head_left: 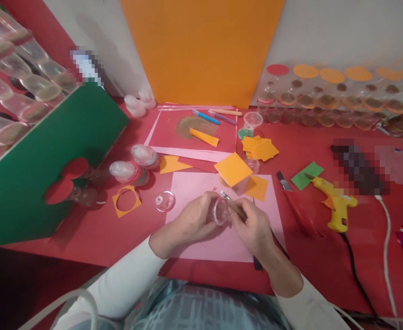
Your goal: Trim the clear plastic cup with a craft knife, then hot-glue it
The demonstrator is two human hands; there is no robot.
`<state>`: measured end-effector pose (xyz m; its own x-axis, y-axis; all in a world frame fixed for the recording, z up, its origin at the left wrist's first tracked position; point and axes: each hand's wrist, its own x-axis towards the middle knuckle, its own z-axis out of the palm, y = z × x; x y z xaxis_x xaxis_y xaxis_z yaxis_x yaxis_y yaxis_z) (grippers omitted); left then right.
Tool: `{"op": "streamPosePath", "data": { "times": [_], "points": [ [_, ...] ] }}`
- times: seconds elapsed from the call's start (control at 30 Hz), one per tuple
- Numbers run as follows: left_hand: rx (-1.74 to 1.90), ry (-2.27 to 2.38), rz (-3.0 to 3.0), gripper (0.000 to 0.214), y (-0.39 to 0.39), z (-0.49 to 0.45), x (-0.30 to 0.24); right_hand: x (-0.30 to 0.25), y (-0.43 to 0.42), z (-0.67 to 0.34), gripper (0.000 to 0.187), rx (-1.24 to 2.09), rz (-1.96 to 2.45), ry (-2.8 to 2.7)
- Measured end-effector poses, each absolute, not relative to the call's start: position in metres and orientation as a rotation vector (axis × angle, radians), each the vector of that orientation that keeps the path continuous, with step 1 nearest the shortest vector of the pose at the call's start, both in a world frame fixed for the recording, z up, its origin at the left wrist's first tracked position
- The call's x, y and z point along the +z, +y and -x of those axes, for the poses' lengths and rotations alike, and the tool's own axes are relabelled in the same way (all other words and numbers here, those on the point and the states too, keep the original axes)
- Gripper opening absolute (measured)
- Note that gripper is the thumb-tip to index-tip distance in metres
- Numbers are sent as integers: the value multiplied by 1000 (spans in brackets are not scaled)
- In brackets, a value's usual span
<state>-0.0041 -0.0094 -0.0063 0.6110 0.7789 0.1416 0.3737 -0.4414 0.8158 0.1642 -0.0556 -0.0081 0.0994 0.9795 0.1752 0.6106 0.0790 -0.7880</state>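
My left hand is closed around a small clear plastic cup, held just above a pink paper sheet. My right hand grips a thin tool with a metal tip and brownish handle, its tip resting at the cup's rim. Both hands meet over the middle of the pink sheet. Another clear cup lies on the red table to the left. Orange paper squares lie just beyond my hands.
A yellow glue gun and a red craft knife lie to the right, with cords trailing toward me. A green board leans at the left. Stacked clear cups, markers, a tall orange sheet and rows of cups stand behind.
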Motion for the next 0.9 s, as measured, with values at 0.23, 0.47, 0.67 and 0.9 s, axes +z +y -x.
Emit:
{"op": "streamPosePath", "data": {
  "times": [0.23, 0.47, 0.67, 0.9],
  "points": [
    [691, 825, -1911, 34, -8, 2, 3, -4, -54, -167, 21, 701, 1521, -1530],
    [619, 863, -1811, 39, -7, 3, 10, 2, -51, -170, 20, 1020, 1440, -1419],
    [592, 866, -1842, 37, -8, 5, 8, -1, -52, -168, 34, 746, 1485, -1564],
    [529, 881, -1891, 39, -10, 5, 3, -9, -54, -166, 35, 640, 1464, -1731]
  ]
}}
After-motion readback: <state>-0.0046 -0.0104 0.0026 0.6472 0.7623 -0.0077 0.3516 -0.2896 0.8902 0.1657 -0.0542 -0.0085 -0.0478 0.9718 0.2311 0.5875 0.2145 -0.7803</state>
